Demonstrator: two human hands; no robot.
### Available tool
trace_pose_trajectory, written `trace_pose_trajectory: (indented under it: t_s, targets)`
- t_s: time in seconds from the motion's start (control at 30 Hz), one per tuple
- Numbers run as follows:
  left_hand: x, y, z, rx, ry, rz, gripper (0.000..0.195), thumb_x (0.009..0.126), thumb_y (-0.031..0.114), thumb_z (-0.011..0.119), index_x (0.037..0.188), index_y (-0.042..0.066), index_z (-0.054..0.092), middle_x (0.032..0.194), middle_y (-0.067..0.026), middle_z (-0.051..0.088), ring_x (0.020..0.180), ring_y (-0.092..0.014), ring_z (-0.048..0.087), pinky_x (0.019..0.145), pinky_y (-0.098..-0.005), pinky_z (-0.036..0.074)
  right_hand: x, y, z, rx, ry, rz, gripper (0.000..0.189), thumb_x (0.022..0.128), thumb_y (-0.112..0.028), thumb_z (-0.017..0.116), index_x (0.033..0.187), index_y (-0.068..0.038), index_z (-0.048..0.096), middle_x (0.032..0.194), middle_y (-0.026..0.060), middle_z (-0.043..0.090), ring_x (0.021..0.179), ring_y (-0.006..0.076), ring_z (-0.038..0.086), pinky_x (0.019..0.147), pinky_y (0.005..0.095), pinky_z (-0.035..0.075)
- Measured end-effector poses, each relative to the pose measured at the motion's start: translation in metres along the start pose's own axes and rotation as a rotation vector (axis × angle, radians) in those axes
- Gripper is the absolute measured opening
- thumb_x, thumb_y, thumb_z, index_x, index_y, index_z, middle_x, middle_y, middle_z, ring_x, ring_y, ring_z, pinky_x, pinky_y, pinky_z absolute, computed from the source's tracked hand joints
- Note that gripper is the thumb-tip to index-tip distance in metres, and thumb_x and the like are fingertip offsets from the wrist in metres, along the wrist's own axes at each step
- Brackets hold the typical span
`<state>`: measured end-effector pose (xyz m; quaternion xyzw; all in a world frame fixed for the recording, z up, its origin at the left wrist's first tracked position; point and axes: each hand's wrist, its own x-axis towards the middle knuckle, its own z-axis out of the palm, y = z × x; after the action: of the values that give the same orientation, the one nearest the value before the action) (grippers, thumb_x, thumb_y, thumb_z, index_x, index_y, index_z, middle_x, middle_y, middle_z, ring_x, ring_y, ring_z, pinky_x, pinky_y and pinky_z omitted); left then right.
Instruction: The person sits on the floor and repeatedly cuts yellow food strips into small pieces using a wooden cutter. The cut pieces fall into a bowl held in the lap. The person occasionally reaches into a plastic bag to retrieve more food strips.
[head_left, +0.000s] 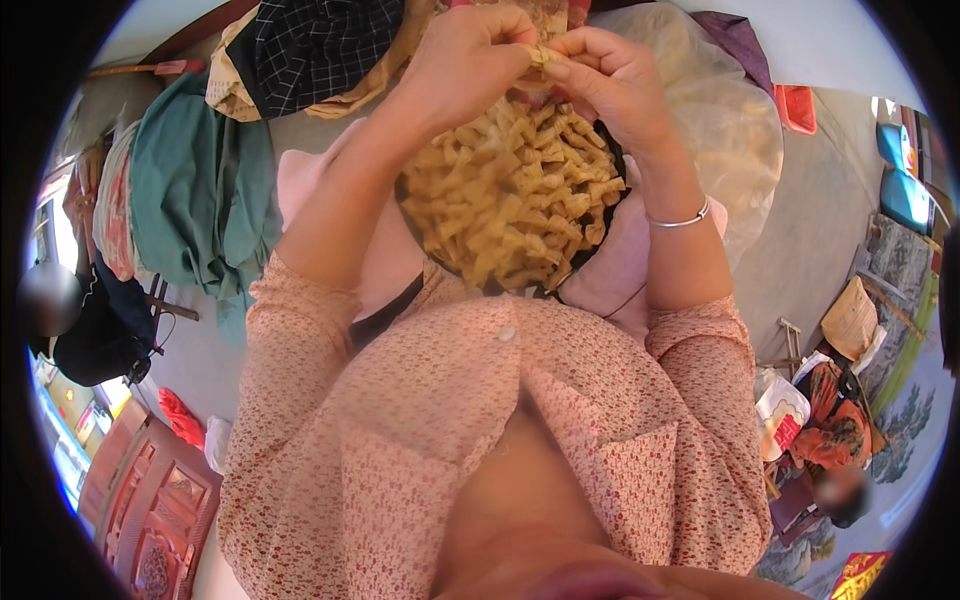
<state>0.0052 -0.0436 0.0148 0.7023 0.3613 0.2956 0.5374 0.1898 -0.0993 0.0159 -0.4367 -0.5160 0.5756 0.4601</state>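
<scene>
My left hand (476, 64) and my right hand (611, 79) meet at the top centre, above my lap. Between their fingertips they pinch a small pale-yellow folded piece (541, 57), whose exact kind I cannot tell. Just below them, a dark round container rests at my lap, heaped with many similar yellowish folded, pleated pieces (517, 195). Part of the heap is blurred. A silver bangle (679, 222) circles my right wrist. Behind my hands, a red and tan patterned thing (555, 19) is partly hidden.
Black checked cloth (322, 52) lies over a brown paper-like bag at upper left, beside green cloth (195, 180). A large translucent plastic bag (720, 127) stands at upper right. People sit at far left (97, 322) and lower right (836, 427). A red container (796, 109) is farther off.
</scene>
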Motion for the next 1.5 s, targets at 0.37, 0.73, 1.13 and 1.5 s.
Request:
trace_pose_trajectory:
  t_s: [0.37, 0.73, 1.13, 1.5]
  targets:
    - [-0.003, 0.017, 0.002, 0.328, 0.21, 0.189, 0.006, 0.081, 0.005, 0.066, 0.081, 0.0, 0.064, 0.066, 0.0021, 0.055, 0.062, -0.002, 0.05, 0.054, -0.0182, 0.042, 0.008, 0.015, -0.011, 0.676, -0.178, 0.089, 0.015, 0.094, -0.012, 0.059, 0.103, -0.001, 0.064, 0.062, -0.0045, 0.046, 0.047, 0.003, 0.033, 0.044, 0.0179, 0.029]
    - [-0.001, 0.007, -0.013, -0.527, -0.257, -0.211, 0.03, 0.091, 0.025, 0.063, 0.068, 0.008, 0.057, 0.051, 0.0044, 0.042, 0.04, -0.003, 0.037, 0.039, -0.0175, 0.03, 0.005, 0.003, 0.005, 0.454, -0.083, -0.074, 0.02, 0.096, -0.02, 0.056, 0.092, 0.0, 0.06, 0.059, -0.0036, 0.048, 0.049, 0.0031, 0.037, 0.045, 0.0185, 0.032]
    - [-0.006, 0.02, -0.029, -0.11, -0.262, -0.002, 0.026, 0.092, 0.028, 0.063, 0.085, 0.004, 0.062, 0.061, 0.0001, 0.053, 0.054, -0.007, 0.049, 0.051, -0.0201, 0.041, -0.003, 0.0, -0.035, -0.082, 0.064, -0.128, 0.011, 0.089, -0.009, 0.066, 0.088, 0.002, 0.065, 0.067, -0.0035, 0.054, 0.055, 0.0029, 0.043, 0.048, 0.0183, 0.033]
    - [0.024, -0.007, -0.017, 0.591, 0.146, 0.202, 0.022, 0.087, 0.026, 0.067, 0.102, 0.009, 0.065, 0.071, -0.0117, 0.058, 0.061, -0.021, 0.054, 0.059, -0.0328, 0.045, 0.036, 0.004, -0.031, -0.753, 0.167, -0.26, 0.015, 0.087, -0.017, 0.061, 0.092, -0.003, 0.064, 0.066, 0.0145, 0.058, 0.055, 0.0226, 0.054, 0.055, 0.0318, 0.043]
